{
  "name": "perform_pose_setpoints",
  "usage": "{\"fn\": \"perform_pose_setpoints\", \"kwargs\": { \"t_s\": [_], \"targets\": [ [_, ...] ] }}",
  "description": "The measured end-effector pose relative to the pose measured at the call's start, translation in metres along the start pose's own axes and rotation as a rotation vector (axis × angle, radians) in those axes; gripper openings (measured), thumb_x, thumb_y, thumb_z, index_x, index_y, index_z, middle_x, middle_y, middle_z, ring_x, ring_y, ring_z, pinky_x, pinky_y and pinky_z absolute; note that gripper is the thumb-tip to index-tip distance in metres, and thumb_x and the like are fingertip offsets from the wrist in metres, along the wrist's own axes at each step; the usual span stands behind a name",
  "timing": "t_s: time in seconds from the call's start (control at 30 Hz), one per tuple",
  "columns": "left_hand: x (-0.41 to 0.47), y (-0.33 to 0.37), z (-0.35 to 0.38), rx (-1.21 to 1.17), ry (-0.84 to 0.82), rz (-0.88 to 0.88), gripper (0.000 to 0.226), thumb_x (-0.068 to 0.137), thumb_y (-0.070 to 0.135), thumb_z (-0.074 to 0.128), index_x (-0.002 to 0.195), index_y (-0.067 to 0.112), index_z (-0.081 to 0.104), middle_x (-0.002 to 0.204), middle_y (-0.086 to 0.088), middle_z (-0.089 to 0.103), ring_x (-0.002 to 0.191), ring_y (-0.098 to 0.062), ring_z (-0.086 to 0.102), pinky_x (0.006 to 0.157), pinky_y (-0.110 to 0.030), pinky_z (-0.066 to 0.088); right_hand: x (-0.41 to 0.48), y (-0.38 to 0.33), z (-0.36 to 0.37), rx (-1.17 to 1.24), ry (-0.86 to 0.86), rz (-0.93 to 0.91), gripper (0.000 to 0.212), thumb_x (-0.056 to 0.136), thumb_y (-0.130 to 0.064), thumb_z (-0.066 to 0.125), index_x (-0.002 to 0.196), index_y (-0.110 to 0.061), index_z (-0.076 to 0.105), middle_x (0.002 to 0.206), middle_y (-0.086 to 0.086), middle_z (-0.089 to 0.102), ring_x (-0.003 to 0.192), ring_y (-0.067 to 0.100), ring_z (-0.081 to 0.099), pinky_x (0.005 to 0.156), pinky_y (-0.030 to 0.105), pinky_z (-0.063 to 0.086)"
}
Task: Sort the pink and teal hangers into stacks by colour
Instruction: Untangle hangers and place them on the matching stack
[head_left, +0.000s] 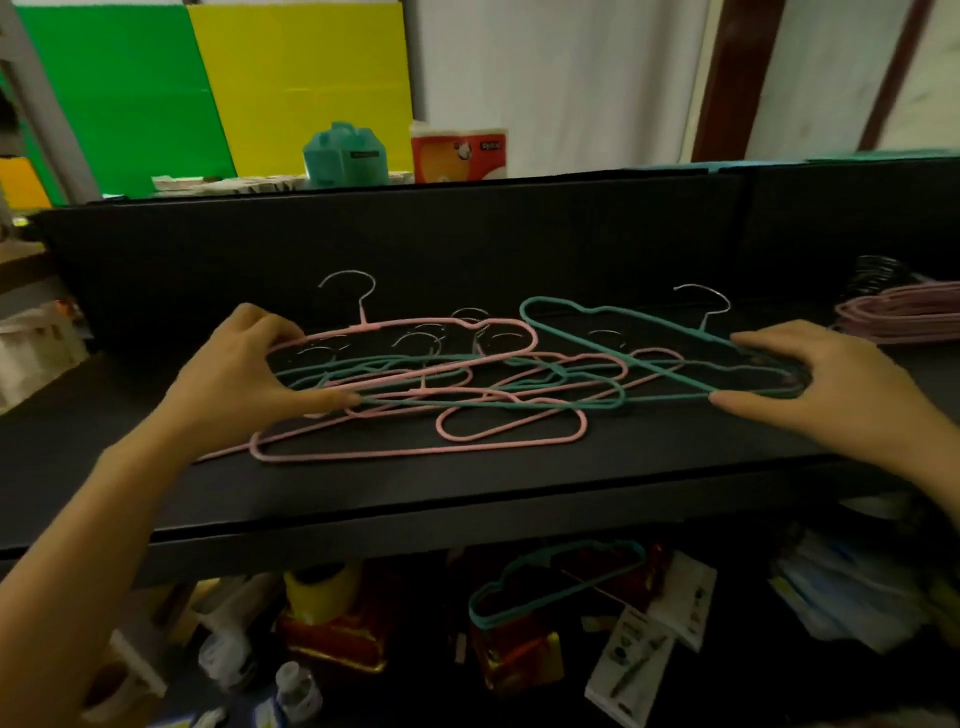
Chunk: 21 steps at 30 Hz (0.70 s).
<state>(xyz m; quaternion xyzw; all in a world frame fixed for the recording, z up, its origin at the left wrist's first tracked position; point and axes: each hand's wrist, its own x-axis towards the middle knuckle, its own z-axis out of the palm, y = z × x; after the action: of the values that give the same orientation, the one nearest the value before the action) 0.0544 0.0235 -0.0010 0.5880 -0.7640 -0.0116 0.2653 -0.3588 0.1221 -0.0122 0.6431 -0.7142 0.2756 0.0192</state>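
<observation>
Two hands are in on the black bench (467, 488), one at each end of a tangled pile of hangers (467, 400) at its middle. The left hand (244, 364) has its grip closed on the left end of one pink hanger (415, 325), fingers curled over the top bar and thumb pressed in underneath. That hanger sits on top of the pile, silver hook pointing away.

The right hand (826, 384) has its grip around the right end of one teal hanger (545, 299), fingers over the wire, thumb below, and the hanger tilts up at its far left corner.

In the pile under them I count at least three more pink and at least two more teal, crossed over each other too tightly for an exact figure. One long pink hanger (415, 454) lies nearest the front edge.

Far right on the bench there is one stack of pink hangers (904, 317), well apart from the pile. Below the bench, a single teal hanger (561, 582) lies on clutter. Behind the bench stand one teal tub (345, 156) and one red box (460, 153), side by side.
</observation>
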Motion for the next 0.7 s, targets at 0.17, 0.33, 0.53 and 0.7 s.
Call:
{"fn": "perform_pose_setpoints", "kwargs": {
  "t_s": [0.17, 0.33, 0.53, 0.7],
  "targets": [
    [0.012, 0.048, 0.015, -0.019, -0.095, 0.083, 0.098, 0.042, 0.068, 0.060, 0.122, 0.014, 0.049, 0.122, -0.005, 0.043, 0.102, -0.016, 0.043, 0.090, -0.038, 0.045, -0.033, 0.033, -0.032, -0.017, 0.029, 0.089, 0.087, 0.054, -0.080, 0.051, 0.127, -0.031, 0.054, 0.128, -0.012, 0.050, 0.120, 0.018, 0.047, 0.095, 0.046, 0.044],
    [0.023, 0.110, 0.043, -0.049, -0.143, 0.202, 0.096, 0.044, 0.069, 0.060, 0.122, 0.014, 0.050, 0.119, -0.004, 0.044, 0.103, -0.016, 0.044, 0.090, -0.037, 0.044, -0.069, 0.083, -0.062, -0.036, 0.061, 0.198, 0.086, 0.051, -0.074, 0.053, 0.126, -0.030, 0.054, 0.131, -0.010, 0.051, 0.114, 0.018, 0.051, 0.091, 0.040, 0.045],
    [0.029, 0.208, 0.087, -0.090, -0.203, 0.317, 0.097, 0.048, 0.073, 0.054, 0.123, 0.013, 0.049, 0.118, -0.002, 0.042, 0.101, -0.014, 0.042, 0.091, -0.036, 0.043, -0.109, 0.154, -0.113, -0.136, 0.110, 0.287, 0.094, 0.049, -0.086, 0.047, 0.124, -0.030, 0.056, 0.123, -0.013, 0.053, 0.104, 0.017, 0.056, 0.084, 0.038, 0.048],
    [0.024, 0.289, 0.127, -0.127, -0.232, 0.385, 0.092, 0.052, 0.072, 0.054, 0.122, 0.014, 0.048, 0.115, -0.001, 0.041, 0.100, -0.013, 0.042, 0.087, -0.032, 0.044, -0.132, 0.222, -0.153, -0.216, 0.152, 0.325, 0.106, 0.042, -0.097, 0.037, 0.123, -0.031, 0.057, 0.126, -0.010, 0.055, 0.111, 0.018, 0.055, 0.090, 0.044, 0.048]
  ]
}}
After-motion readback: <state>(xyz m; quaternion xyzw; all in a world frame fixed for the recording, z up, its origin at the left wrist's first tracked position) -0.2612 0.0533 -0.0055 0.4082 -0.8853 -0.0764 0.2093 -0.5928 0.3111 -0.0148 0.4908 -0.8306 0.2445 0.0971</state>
